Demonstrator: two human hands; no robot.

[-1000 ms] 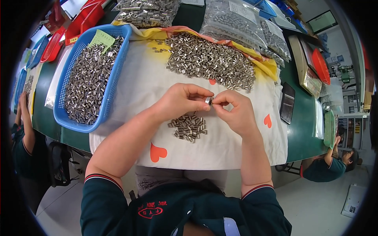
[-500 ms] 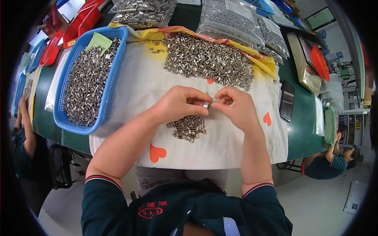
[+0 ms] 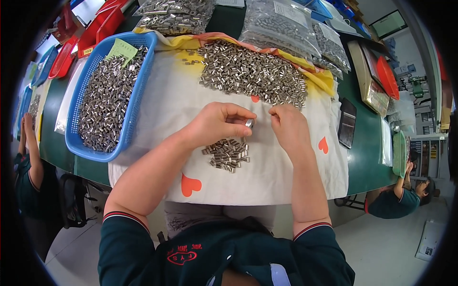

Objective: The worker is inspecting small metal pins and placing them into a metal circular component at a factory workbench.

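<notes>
Thumb and forefinger of my left hand (image 3: 214, 125) pinch a small shiny metal cylinder (image 3: 249, 123). To its right, apart from it, my right hand (image 3: 289, 127) is closed with its fingertips together; whether anything is between them is hidden. Below my left hand lies a small heap of short metal cylinders (image 3: 229, 156) on the white cloth (image 3: 267, 176). A much larger pile of similar cylinders (image 3: 253, 71) spreads beyond both hands, near the cloth's yellow edge.
At the left stands a blue basket (image 3: 71, 128) full of metal pieces. Plastic bags of parts (image 3: 281, 26) line the back. A dark phone (image 3: 348, 123) lies to the right on the green table (image 3: 367, 162). Co-workers sit at both sides, one at right (image 3: 396, 200).
My right hand has moved away to the right from the cylinder. My left hand has stayed nearly in place, still pinching it.
</notes>
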